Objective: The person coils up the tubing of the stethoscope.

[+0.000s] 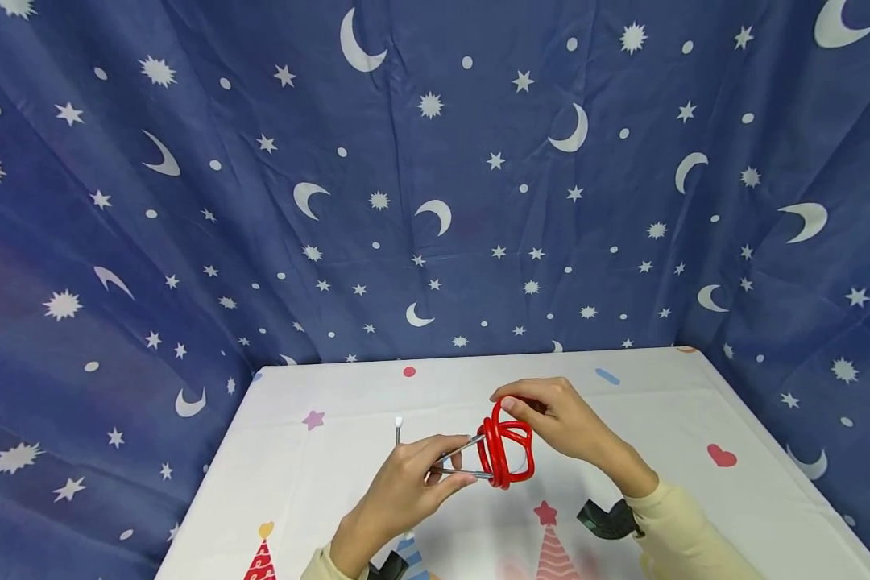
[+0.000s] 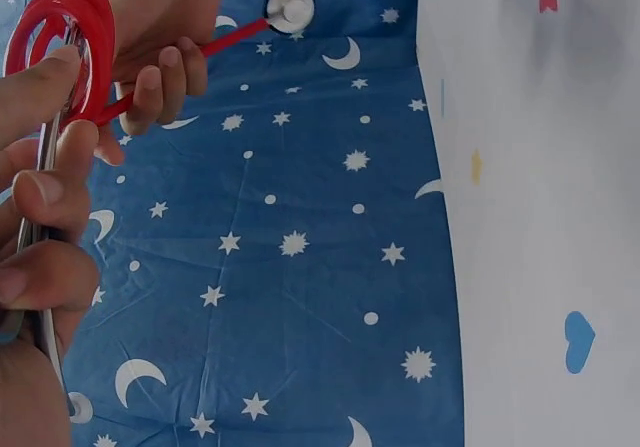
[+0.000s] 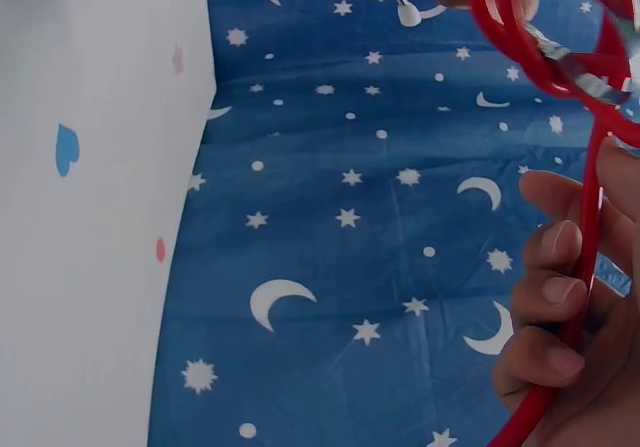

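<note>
One blue fabric curtain printed with white moons and stars point(image 1: 435, 161): hung behind and to both sides of the table as a backdrop. One white table with coloured printed motifs point(image 1: 348, 459): set below both hands, probably as a plain working ground. Two pale yellow sleeves point(image 1: 689, 524): reaching in from the near side. One bare left hand point(image 1: 406, 487): clamped on metal ear tubes, thumb and fingers pinching; apparently so placed to give the bundle a firm core. One bare right hand point(image 1: 561, 419): clamped on tubing at the top of the bundle, fingers curled round in the right wrist view; apparently so placed to guide the loose run and keep the loops close. One stethoscope with glossy red tubing point(image 1: 501, 459): held above the table between both hands, looped about the metal away from the left palm. One pair of slim silvery metal ear tubes point(image 1: 457, 472): running from the left hand into the red loops. Two black wrist-worn units point(image 1: 612, 519): one near each cuff. One printed pink-red heart point(image 1: 722, 456) and one printed purple star point(image 1: 314, 420): off to either side. One round pale chest piece with dark rim point(image 2: 290, 9): on the free red end beyond the right hand. One small white ear tip point(image 1: 399, 421): jutting past the left hand. In the way: fingers and overlapping loops, masking parts of the tubing; cannot tell the number of turns.
</note>
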The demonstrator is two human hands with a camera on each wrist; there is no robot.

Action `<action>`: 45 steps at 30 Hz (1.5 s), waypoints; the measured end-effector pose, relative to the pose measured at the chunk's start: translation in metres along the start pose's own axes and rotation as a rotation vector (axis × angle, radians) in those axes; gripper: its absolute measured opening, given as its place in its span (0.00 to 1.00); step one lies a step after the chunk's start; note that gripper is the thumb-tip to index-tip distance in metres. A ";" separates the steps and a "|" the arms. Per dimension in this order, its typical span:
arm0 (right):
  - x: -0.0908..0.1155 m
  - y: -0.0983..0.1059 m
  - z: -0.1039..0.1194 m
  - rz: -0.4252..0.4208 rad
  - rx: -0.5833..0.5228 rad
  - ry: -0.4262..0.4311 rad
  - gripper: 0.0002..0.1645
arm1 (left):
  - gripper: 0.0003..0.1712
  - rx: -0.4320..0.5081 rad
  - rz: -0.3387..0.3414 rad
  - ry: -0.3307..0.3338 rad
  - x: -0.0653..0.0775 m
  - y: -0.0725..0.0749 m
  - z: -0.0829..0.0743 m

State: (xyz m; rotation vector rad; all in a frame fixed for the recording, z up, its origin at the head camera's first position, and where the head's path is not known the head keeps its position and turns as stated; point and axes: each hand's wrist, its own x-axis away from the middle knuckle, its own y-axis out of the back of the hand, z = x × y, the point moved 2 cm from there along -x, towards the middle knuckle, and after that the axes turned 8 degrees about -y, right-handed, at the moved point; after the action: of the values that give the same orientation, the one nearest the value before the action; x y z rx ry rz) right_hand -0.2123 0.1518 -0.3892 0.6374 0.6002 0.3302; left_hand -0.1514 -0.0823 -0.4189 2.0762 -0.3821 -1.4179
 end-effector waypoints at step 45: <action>0.033 -0.051 0.004 0.139 -0.251 -0.293 0.22 | 0.23 0.137 -0.330 0.431 0.011 0.010 0.024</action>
State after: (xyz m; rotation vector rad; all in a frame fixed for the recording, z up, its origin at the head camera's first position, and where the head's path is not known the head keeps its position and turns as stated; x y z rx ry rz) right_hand -0.1791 0.1261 -0.4335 0.4744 0.2288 0.4251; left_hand -0.1683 -0.1031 -0.4274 2.5695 0.0440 -1.0896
